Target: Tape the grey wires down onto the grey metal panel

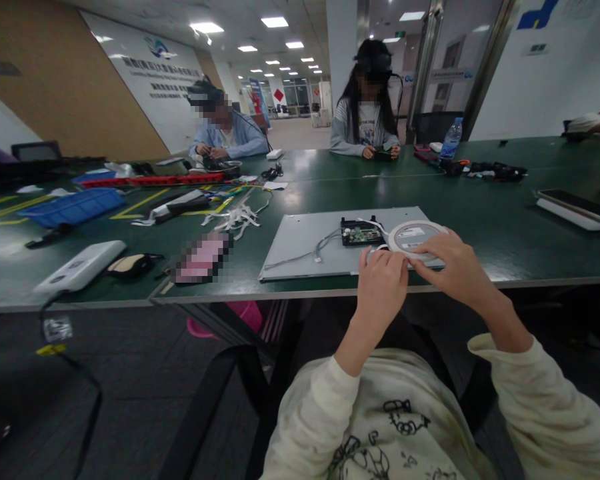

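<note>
Right hand [443, 257] curls on round white tape roll [414, 239], over pale grey flat panel [305, 243] on green bench [300, 175]. Left hand [383, 283], fingers bunched, meets it at roll's seven o'clock.

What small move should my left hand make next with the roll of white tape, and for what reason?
I would probably pinch the loose white strip near the roll of white tape with your left hand: its fingers are already beside the roll, your right hand holds the roll, and the strip reaches over the circuit board.
</note>
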